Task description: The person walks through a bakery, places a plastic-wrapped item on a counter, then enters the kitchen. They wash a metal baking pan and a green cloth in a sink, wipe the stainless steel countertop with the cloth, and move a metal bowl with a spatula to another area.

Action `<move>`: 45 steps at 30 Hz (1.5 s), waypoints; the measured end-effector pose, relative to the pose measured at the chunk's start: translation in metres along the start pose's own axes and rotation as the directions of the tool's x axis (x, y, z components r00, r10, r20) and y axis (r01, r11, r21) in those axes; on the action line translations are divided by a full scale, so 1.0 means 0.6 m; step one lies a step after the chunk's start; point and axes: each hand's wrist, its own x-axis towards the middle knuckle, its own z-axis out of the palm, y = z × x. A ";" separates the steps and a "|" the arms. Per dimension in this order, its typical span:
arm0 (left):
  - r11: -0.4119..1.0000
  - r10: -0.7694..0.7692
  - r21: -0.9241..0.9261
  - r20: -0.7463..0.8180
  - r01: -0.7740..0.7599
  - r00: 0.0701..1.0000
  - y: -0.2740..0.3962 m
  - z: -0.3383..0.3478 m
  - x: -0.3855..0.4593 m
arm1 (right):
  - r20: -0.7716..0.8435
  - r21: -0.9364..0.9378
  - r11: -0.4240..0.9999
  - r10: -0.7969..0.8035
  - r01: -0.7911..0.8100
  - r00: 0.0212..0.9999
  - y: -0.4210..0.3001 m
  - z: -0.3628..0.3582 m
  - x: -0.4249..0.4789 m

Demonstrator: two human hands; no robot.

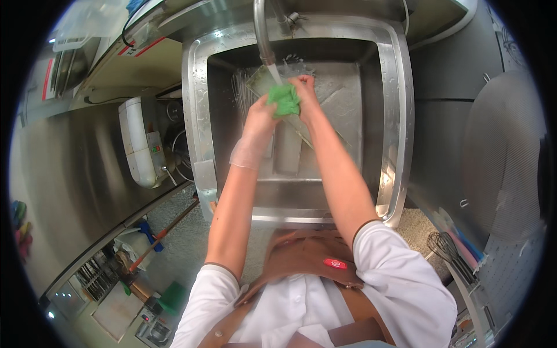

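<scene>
Over a stainless steel sink [396, 130], my left hand [262, 114], in a thin clear glove, holds a green cloth [283, 100] by its left side. At the cloth's right edge is my right hand [306, 96], its fingers bent near the stream; whether it grips the cloth is hard to tell. Water runs from the metal faucet [263, 39] just behind the cloth. Below, a flat rectangular piece [260, 81] lies slantwise in the basin, partly hidden by my hands. A wire whisk [242, 89] rests along the basin's left side, beside it.
A white stand mixer [139, 143] stands left of the sink. To the right are a large round mesh screen [504, 156] and hanging whisks [448, 250]. A long orange-and-wood handle [161, 235] slants over the floor at lower left.
</scene>
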 end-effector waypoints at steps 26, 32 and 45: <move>0.751 -0.071 -0.659 -0.041 0.026 0.997 -0.077 -0.040 0.059 | 0.220 -0.543 0.507 -0.683 0.669 0.696 0.030 0.047 -0.049; 0.500 -0.287 -0.830 0.111 0.248 0.951 -0.032 -0.021 0.057 | 0.045 -0.460 0.636 -0.681 0.620 0.731 0.051 0.039 -0.077; 0.990 0.069 0.138 -0.407 -0.014 0.911 -0.115 0.007 0.051 | 0.148 -0.342 0.644 -0.682 0.685 0.716 0.028 0.034 -0.106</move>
